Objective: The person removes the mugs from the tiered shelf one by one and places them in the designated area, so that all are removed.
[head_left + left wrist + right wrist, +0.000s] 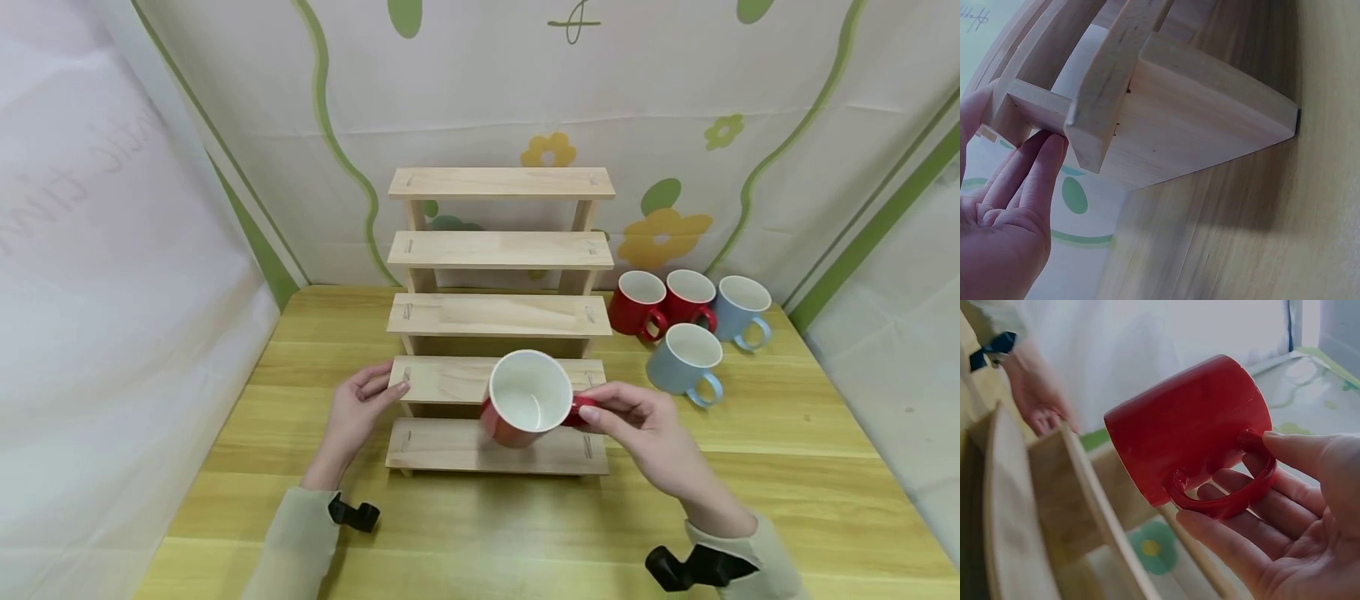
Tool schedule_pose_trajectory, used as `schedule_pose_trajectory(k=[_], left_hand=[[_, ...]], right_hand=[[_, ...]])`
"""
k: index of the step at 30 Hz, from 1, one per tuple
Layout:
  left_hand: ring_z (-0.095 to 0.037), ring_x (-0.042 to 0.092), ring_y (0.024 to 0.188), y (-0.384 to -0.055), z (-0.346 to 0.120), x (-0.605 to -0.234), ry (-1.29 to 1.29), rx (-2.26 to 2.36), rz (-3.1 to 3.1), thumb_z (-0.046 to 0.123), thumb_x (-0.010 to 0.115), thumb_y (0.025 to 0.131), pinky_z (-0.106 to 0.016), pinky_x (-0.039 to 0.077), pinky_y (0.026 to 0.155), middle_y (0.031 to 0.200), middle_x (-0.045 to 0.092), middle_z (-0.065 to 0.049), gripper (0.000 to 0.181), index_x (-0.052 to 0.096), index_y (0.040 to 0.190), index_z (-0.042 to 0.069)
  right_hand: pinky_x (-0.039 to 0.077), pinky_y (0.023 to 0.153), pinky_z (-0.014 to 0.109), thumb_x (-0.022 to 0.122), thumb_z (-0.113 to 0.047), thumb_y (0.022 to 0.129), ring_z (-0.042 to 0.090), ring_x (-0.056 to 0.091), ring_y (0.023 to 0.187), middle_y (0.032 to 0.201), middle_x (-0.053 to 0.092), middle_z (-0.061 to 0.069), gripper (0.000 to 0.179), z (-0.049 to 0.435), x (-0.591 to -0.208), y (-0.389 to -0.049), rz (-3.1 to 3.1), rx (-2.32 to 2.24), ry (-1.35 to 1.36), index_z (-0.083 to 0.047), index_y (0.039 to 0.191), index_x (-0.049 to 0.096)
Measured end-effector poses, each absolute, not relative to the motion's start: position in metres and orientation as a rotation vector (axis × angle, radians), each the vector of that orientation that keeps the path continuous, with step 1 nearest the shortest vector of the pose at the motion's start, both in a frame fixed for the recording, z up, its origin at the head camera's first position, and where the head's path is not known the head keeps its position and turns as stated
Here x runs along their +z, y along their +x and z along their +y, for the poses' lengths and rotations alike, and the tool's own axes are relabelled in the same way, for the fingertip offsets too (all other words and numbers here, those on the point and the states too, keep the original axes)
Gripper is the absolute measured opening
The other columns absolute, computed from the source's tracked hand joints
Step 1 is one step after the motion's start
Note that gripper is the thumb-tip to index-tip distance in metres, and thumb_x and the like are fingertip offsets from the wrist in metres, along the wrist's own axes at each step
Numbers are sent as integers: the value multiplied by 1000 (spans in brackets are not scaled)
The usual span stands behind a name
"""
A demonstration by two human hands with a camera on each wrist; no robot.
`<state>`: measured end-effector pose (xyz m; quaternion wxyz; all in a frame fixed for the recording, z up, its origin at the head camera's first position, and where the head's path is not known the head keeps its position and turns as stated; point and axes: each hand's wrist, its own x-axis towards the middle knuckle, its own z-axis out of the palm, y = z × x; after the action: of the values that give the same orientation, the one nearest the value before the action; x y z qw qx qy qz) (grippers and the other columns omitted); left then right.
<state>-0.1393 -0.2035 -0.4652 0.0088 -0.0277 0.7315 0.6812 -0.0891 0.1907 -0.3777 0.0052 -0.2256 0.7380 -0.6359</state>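
Note:
A red mug (517,431) with a white inside hangs above the two lowest steps of a wooden tiered shelf (442,443). My right hand (648,433) grips its handle (1229,503) between thumb and fingers, as the right wrist view shows. The mug's mouth faces up toward the head camera. At the shelf's left side, my left hand (362,402) pinches the end of the second-lowest step (442,381). Its thumb lies on top of the board and its fingers (1047,169) reach beneath it.
To the right of the shelf, two red mugs (628,310) and two light blue mugs (671,367) stand upright on the wooden table (795,467), handles toward the front right. A patterned cloth (465,83) hangs behind the shelf.

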Motion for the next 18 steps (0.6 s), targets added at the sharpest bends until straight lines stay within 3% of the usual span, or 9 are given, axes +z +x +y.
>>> schedule_pose_trajectory(k=[7, 18], left_hand=[[-14, 70, 103, -139, -204, -466, -88, 2130, 2284, 17, 78, 94, -25, 56, 90, 126, 67, -20, 50, 58, 136, -3], [-13, 70, 103, -139, -203, -464, -107, 2129, 2288, 18, 79, 93, -24, 56, 89, 123, 69, -18, 50, 60, 135, -2]], right_hand=[[61, 76, 38, 60, 13, 97, 22, 75, 87, 102, 75, 13, 15, 215, -365, -91, 2346, -2134, -649, 12, 110, 68], [61, 74, 30, 60, 13, 97, 21, 75, 80, 98, 74, 15, 17, 257, -355, -91, 2358, -2427, -384, 16, 112, 67]])
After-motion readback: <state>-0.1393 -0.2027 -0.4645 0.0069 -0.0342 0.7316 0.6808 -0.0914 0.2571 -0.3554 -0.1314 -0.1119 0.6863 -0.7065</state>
